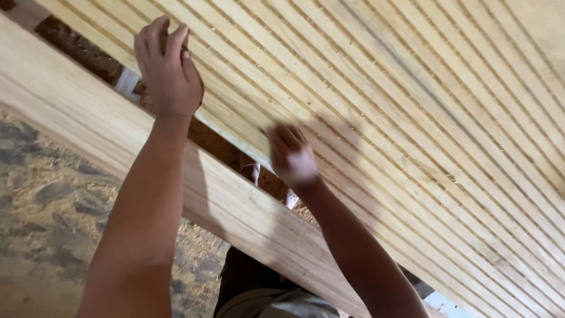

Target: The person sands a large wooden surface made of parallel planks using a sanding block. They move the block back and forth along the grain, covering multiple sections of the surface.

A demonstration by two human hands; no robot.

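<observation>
A wide stack of thin pale wooden strips [412, 88] lies edge to edge and fills the upper right of the head view. My left hand [168, 68] rests flat on the stack's near edge, fingers together and pointing away. My right hand [291, 154] is blurred, its fingers curled on the strips close to the same edge; whether it grips one strip I cannot tell. A broad pale plank [88, 112] runs diagonally below both forearms.
A dark gap [82, 50] with brown sawdust separates the plank from the strips. A floor [41, 206] strewn with sawdust lies at the lower left. My sandalled foot [252, 172] shows in the gap, and my dark clothing [259, 288] below it.
</observation>
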